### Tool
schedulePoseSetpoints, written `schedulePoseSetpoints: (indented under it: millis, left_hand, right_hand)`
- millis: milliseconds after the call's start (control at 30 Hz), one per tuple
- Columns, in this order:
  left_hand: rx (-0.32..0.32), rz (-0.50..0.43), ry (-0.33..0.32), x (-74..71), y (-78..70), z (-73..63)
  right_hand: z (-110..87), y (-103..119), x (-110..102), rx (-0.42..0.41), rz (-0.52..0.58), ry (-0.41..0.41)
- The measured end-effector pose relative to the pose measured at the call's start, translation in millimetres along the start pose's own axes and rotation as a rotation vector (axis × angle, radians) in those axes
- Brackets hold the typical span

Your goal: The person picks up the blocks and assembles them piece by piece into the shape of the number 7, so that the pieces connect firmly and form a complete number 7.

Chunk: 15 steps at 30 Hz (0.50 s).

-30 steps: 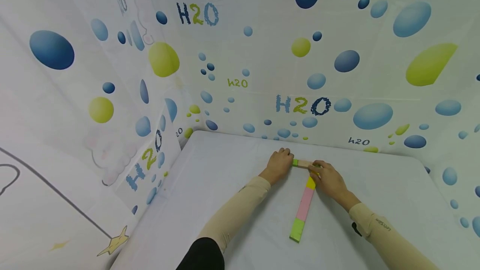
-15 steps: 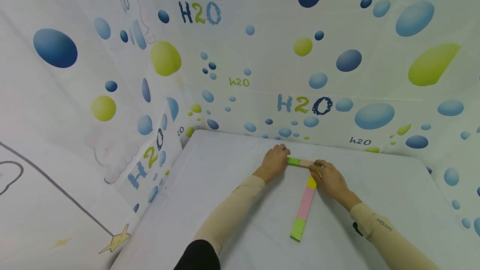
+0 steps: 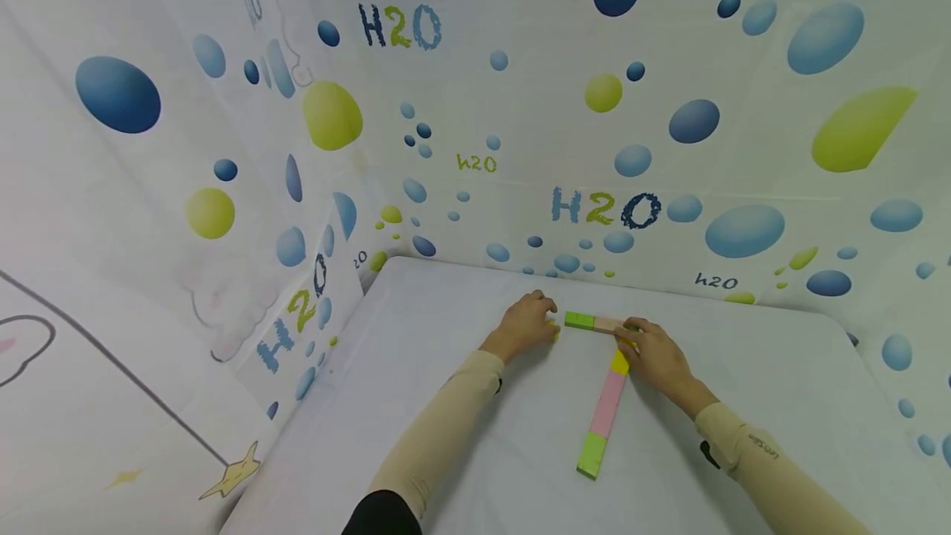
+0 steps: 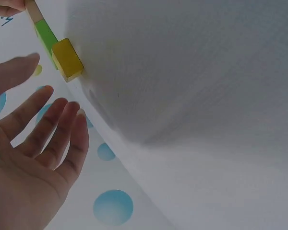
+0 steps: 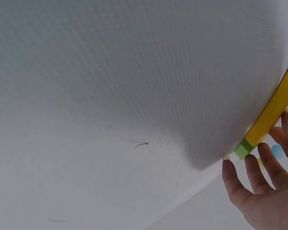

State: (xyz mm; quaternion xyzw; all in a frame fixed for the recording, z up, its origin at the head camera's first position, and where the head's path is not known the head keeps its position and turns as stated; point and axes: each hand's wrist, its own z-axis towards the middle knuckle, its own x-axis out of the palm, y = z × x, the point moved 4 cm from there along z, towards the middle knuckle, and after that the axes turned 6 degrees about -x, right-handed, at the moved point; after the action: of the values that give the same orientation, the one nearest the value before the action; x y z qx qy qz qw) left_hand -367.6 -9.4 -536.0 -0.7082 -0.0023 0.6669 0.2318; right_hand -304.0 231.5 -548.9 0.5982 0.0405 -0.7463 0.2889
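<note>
My left hand [image 3: 523,324] is beside the far left end of a row of blocks, with its fingers spread and loosely bent. A short yellow block [image 4: 67,58] stands just beyond its thumb in the left wrist view; in the head view it shows partly at the fingertips. The row starts with a green block [image 3: 579,320], then a tan wooden block [image 3: 605,324]. My right hand [image 3: 654,353] touches the corner where this row meets a second line, fingers loosely bent over it. That line has a yellow block [image 3: 620,362], a pink block [image 3: 607,403] and a green block [image 3: 591,454].
A white-covered table [image 3: 483,452] lies under the blocks. Behind it stands a white wall sheet [image 3: 520,106] with printed blue and green drops, and another sheet rises at the left. In the right wrist view, a small green thread [image 5: 143,143] lies on the cloth.
My left hand has moved left from the row's green end, which now shows in full. The short yellow block has come into sight at its fingertips. My right hand stays at the corner.
</note>
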Motion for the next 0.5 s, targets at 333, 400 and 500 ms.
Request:
schedulePoseSetpoints:
  millis: [333,400,500]
  left_hand:
    - [0.076,-0.027,0.071,9.1,4.7,0.3]
    - [0.084,-0.029,0.073,10.1,5.2,0.6]
    - [0.088,-0.027,0.071,10.0,5.2,0.6]
  right_hand:
    - [1.3,-2.5,1.8,0.01,-0.012,0.027]
    - [1.3,-2.3,2.0,0.014,-0.011,0.029]
    - [1.4,-2.3,2.4,0.021,-0.008,0.032]
